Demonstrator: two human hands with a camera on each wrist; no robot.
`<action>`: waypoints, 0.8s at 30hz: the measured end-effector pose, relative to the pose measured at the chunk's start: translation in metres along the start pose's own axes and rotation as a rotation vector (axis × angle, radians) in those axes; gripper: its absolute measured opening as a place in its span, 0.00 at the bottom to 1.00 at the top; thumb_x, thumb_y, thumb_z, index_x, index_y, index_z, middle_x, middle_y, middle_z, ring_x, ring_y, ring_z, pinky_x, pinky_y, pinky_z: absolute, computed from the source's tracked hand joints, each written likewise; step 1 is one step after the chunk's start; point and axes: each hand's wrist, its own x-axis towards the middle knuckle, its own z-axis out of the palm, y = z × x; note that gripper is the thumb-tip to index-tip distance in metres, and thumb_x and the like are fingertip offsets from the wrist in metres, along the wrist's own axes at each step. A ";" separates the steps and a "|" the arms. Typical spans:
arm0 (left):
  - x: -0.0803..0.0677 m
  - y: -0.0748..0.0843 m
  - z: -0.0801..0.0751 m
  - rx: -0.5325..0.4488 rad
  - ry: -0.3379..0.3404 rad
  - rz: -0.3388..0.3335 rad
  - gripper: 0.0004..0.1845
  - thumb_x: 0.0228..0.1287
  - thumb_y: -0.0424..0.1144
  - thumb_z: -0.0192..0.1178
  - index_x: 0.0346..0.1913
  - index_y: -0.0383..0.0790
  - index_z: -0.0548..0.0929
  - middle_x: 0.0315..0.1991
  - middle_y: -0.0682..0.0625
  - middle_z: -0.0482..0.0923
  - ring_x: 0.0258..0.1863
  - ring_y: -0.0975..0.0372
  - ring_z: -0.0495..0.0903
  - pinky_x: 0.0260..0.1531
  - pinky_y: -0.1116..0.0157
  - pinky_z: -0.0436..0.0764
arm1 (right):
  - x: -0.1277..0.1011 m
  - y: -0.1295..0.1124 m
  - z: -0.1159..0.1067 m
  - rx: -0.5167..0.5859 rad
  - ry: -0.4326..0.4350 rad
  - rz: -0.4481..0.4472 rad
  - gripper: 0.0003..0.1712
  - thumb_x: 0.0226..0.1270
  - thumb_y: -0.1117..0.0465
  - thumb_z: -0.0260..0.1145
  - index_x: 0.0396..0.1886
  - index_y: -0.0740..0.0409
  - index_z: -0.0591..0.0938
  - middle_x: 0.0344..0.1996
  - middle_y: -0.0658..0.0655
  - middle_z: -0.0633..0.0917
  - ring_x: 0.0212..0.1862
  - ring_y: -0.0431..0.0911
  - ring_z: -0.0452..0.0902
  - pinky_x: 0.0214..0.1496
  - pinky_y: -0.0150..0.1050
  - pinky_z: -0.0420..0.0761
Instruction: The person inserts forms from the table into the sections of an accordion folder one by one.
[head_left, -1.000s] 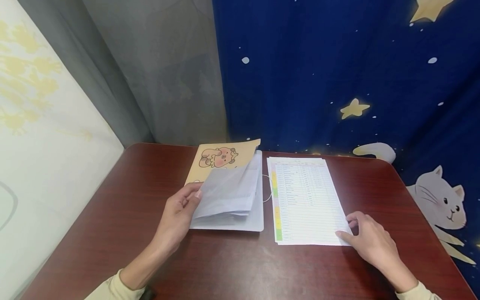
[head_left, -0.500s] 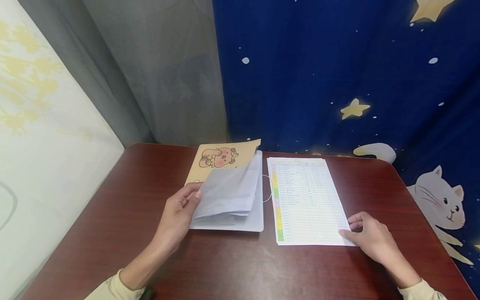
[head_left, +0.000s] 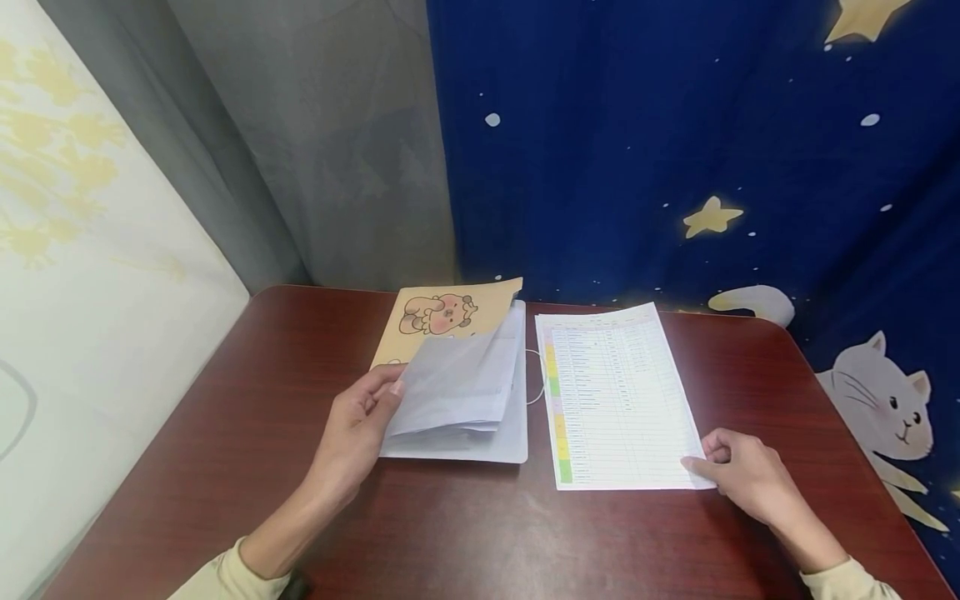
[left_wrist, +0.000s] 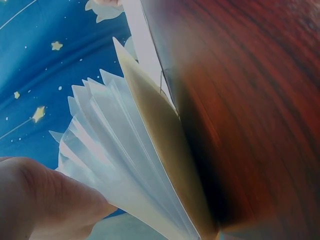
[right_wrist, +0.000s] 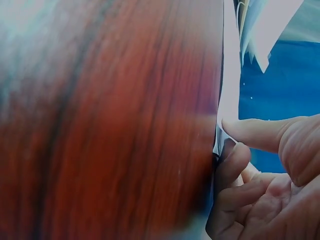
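Note:
An open display folder lies on the dark red table [head_left: 247, 433], its yellow cover [head_left: 450, 312] showing a cartoon bear. My left hand [head_left: 386, 396] grips the fanned clear sleeves [head_left: 457, 383] at their left edge and holds them lifted; in the left wrist view the sleeves [left_wrist: 110, 150] spread above the cover [left_wrist: 165, 155]. To the right lies a printed sheet [head_left: 615, 400] with a coloured column down its left side. My right hand [head_left: 697, 462] pinches its near right corner. In the right wrist view a fingertip [right_wrist: 250, 131] lies on the sheet's edge [right_wrist: 229, 100], with curled fingers underneath.
A white elastic loop [head_left: 534, 379] sticks out between folder and sheet. A blue curtain [head_left: 675, 150] with stars and a cat hangs behind and to the right, a grey curtain [head_left: 322, 142] at the back left, and a pale patterned cloth [head_left: 90, 250] along the left side.
The printed sheet has slid right and turned slightly under my right hand, its far right corner rising. My right hand shifted a little right. The left hand and sleeves have not moved.

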 end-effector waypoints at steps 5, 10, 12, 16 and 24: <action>0.000 0.001 0.001 -0.006 -0.001 -0.006 0.15 0.83 0.38 0.55 0.64 0.43 0.83 0.52 0.41 0.88 0.41 0.64 0.84 0.41 0.70 0.81 | -0.004 0.000 0.000 0.021 0.015 -0.005 0.18 0.68 0.48 0.75 0.39 0.59 0.83 0.27 0.49 0.85 0.28 0.44 0.79 0.31 0.37 0.68; 0.000 0.002 0.001 0.007 0.007 -0.010 0.15 0.83 0.38 0.55 0.64 0.44 0.84 0.52 0.41 0.88 0.41 0.64 0.84 0.41 0.70 0.81 | -0.007 -0.001 0.000 0.051 0.022 0.003 0.17 0.71 0.47 0.73 0.40 0.58 0.84 0.21 0.48 0.84 0.25 0.43 0.77 0.28 0.36 0.67; 0.000 0.002 0.001 0.008 0.005 -0.009 0.15 0.83 0.38 0.55 0.64 0.44 0.83 0.52 0.41 0.88 0.41 0.64 0.84 0.41 0.70 0.81 | -0.007 -0.002 0.000 0.072 0.022 0.013 0.17 0.72 0.47 0.72 0.41 0.57 0.84 0.17 0.49 0.82 0.22 0.43 0.75 0.27 0.37 0.67; 0.000 0.001 0.000 0.007 0.000 -0.003 0.15 0.83 0.38 0.54 0.64 0.43 0.83 0.52 0.41 0.89 0.40 0.64 0.85 0.40 0.69 0.82 | -0.007 -0.002 0.001 0.175 0.016 0.046 0.18 0.74 0.49 0.71 0.43 0.60 0.84 0.14 0.49 0.79 0.19 0.43 0.73 0.26 0.38 0.66; -0.001 0.002 0.001 0.007 0.004 -0.002 0.15 0.83 0.38 0.54 0.64 0.44 0.83 0.52 0.41 0.89 0.40 0.64 0.85 0.40 0.69 0.82 | -0.009 -0.002 0.000 0.486 -0.044 0.134 0.28 0.77 0.52 0.68 0.61 0.72 0.77 0.23 0.49 0.86 0.22 0.41 0.79 0.23 0.37 0.77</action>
